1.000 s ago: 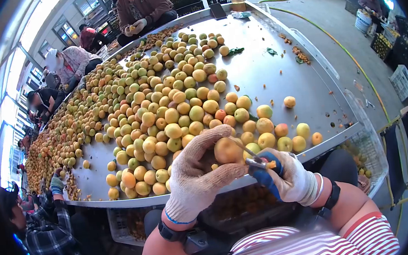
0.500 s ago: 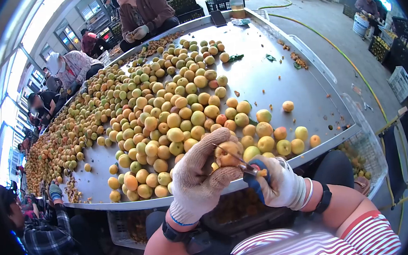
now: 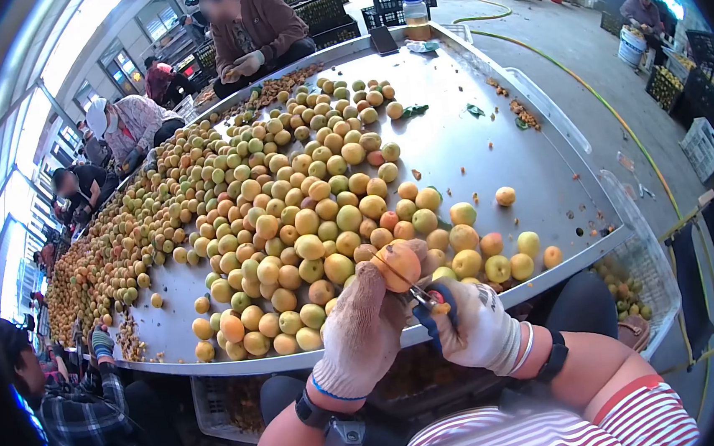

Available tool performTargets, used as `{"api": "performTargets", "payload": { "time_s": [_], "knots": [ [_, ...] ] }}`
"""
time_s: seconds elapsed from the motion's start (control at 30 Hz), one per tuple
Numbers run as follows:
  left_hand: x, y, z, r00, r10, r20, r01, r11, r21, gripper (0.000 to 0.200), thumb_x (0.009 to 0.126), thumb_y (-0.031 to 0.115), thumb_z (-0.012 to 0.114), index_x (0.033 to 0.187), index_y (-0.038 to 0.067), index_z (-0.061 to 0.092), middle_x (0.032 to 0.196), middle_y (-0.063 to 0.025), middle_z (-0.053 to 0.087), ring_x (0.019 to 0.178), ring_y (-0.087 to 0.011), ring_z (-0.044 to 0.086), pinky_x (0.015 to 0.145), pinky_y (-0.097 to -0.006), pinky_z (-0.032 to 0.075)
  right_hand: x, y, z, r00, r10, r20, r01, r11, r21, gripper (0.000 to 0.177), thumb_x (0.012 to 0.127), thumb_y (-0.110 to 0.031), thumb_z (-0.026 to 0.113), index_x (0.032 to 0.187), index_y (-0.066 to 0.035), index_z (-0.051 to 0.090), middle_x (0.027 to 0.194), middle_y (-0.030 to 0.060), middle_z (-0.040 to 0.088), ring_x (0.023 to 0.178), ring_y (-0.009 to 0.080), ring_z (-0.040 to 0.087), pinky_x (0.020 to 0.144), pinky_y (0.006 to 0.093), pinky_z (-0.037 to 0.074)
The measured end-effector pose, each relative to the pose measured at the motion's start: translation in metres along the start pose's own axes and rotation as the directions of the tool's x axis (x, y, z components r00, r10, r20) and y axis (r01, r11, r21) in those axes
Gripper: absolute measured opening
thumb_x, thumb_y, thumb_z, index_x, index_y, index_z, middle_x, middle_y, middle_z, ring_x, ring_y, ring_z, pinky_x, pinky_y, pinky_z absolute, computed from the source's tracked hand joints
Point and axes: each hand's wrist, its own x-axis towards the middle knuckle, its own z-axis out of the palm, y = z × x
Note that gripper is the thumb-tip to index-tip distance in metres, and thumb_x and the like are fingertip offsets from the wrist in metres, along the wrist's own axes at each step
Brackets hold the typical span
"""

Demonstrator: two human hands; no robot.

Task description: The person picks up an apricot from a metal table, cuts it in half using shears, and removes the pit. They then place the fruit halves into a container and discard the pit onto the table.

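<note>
My left hand (image 3: 357, 328), in a cream knit glove, is closed round an apricot (image 3: 401, 266) at the table's near edge. My right hand (image 3: 476, 328), gloved in white and blue, grips a small hand tool (image 3: 420, 295) with thin metal blades. Its metal end meets the lower right side of the apricot, and a dark thin line crosses the fruit's skin. Most of the tool's handle is hidden in my right hand, where a bit of orange flesh shows. Loose apricots (image 3: 308, 245) lie heaped just beyond both hands.
The metal table (image 3: 531, 192) has a raised rim. A jar (image 3: 416, 19) and a dark phone (image 3: 383, 41) stand at its far end. Crates (image 3: 220, 406) sit below the near edge. Several people work along the left side, one in a brown jacket (image 3: 270, 24).
My left hand has turned and closed further round the apricot, which now shows more of its outer skin. The tool has shifted to the apricot's lower side. The person opposite leans forward.
</note>
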Motion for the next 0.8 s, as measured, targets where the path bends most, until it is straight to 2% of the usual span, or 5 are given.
{"api": "performTargets", "payload": {
  "time_s": [0.27,0.37,0.43,0.63,0.8],
  "knots": [
    [0.004,0.014,-0.003,0.996,0.078,0.033,-0.078,0.997,0.000,0.051,0.107,0.032,0.050,0.145,-0.001,0.046,0.126,-0.0120,0.058,0.118,-0.0176,0.056,0.099,-0.0305,0.047,0.004,0.002,-0.003,0.997,0.065,0.033,-0.065,0.998,0.012,0.016,0.090,-0.011,0.065,0.102,-0.002,0.059,0.068,0.0164,0.062,0.059,0.0382,0.063,0.051,0.0444,0.050],
    [0.007,0.021,-0.004,0.997,0.066,0.046,-0.078,0.929,0.363,0.053,0.103,0.031,0.058,0.146,0.002,0.045,0.127,-0.0093,0.058,0.115,-0.0149,0.057,0.093,-0.0271,0.049,0.004,0.004,-0.002,0.998,0.064,0.015,-0.064,0.998,0.017,0.015,0.090,-0.012,0.065,0.101,-0.002,0.059,0.068,0.0164,0.062,0.059,0.0384,0.063,0.051,0.0446,0.050],
    [0.011,0.014,-0.003,0.941,0.310,0.138,-0.320,0.676,0.663,0.053,0.100,0.030,0.063,0.143,0.001,0.049,0.129,-0.0089,0.060,0.113,-0.0131,0.058,0.092,-0.0263,0.050,0.005,0.003,-0.002,0.998,0.057,0.013,-0.057,0.998,-0.007,0.017,0.090,-0.012,0.066,0.101,-0.002,0.059,0.068,0.0165,0.062,0.060,0.0383,0.063,0.051,0.0444,0.050],
    [0.007,0.018,-0.004,0.995,0.090,-0.051,-0.063,0.916,0.396,0.052,0.100,0.030,0.060,0.136,-0.006,0.051,0.129,-0.0151,0.061,0.120,-0.0212,0.059,0.106,-0.0357,0.046,0.005,0.010,0.002,1.000,0.002,-0.001,-0.002,0.998,-0.057,0.020,0.086,-0.011,0.069,0.102,-0.002,0.059,0.071,0.0153,0.062,0.059,0.0367,0.062,0.051,0.0431,0.050],
    [0.007,0.013,-0.002,0.994,0.066,-0.084,-0.048,0.979,0.197,0.049,0.100,0.028,0.059,0.135,-0.006,0.051,0.128,-0.0143,0.061,0.118,-0.0229,0.061,0.105,-0.0358,0.046,0.005,0.009,0.001,0.997,-0.064,-0.036,0.059,0.991,-0.122,0.022,0.085,-0.010,0.069,0.102,-0.002,0.058,0.071,0.0140,0.061,0.059,0.0353,0.062,0.050,0.0423,0.049]
  ]
}}
